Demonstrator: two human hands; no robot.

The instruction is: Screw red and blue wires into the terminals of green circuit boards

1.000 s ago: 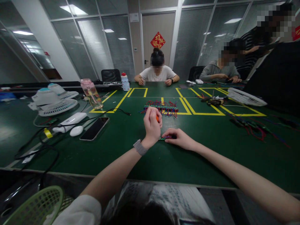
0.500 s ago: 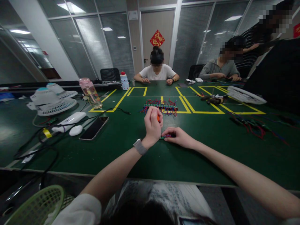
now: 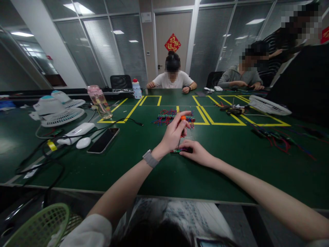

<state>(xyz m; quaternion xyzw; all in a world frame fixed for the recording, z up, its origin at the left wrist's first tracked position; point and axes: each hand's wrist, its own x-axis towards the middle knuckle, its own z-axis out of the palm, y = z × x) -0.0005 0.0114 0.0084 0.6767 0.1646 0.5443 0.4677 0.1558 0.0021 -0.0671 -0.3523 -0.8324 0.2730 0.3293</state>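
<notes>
My left hand pinches a small screwdriver with an orange handle, held upright with its tip down on a small green terminal block with coloured wires. My right hand lies on the green table and presses its fingers onto that block from the right. A grey watch sits on my left wrist. Just beyond my hands lies a row of similar blocks with red and blue wires.
A phone, a white mouse, a white power bank, cables, two desk fans and a pink bottle lie at the left. A green basket is at the lower left. Three people work at the far side.
My left hand has turned from a closed fist around the screwdriver to a fingertip pinch, shifting slightly right and exposing the orange handle. My right hand has stayed on the block.
</notes>
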